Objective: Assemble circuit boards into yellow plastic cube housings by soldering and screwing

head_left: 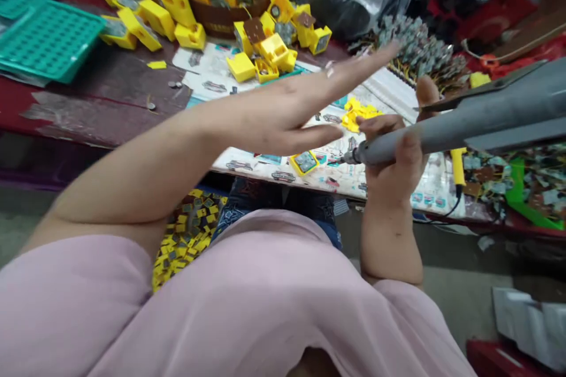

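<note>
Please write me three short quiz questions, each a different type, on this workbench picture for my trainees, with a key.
1. Which hand holds the grey tool? A) left B) right
2. True or false: the left hand is clenched into a fist.
3. Fill in: the small block nearest the tool's tip has a grey face and a ____ rim.
Key: 1. B, the right hand. 2. False; its fingers are stretched out. 3. Yellow.

Two hands (287, 107), one screwdriver (469, 111), two green trays (50, 38)
</note>
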Available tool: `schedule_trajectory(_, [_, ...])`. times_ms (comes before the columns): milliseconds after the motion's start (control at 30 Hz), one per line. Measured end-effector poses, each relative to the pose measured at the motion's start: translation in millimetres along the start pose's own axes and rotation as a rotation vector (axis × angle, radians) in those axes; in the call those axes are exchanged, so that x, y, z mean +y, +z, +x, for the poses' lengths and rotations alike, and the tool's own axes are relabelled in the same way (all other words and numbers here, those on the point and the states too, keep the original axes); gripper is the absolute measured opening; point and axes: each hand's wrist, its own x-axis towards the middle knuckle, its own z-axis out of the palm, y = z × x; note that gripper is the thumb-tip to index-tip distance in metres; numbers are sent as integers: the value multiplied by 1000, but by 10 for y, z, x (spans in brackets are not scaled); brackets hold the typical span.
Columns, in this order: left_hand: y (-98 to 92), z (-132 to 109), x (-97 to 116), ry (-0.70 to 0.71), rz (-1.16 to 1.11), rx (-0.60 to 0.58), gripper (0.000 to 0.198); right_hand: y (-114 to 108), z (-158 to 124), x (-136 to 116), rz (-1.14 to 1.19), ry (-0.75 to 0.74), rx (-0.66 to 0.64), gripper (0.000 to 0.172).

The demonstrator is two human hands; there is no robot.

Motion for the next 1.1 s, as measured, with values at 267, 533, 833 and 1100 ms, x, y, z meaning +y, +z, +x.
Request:
schedule_trajectory(267, [376,-222,-785,-237,254,-235,61,-56,-64,53,386,101,87,46])
schedule_trajectory(533, [663,-527,-688,-183,919,-131,86,403,-6,-26,463,40,274,43])
schedule_trajectory(833, [646,-561,-1012,4,638,-25,67,580,-114,2,522,134,196,32])
schedule_trajectory(1100, [708,-564,-983,-8,633,17,46,585,-82,-39,542,143,184,22])
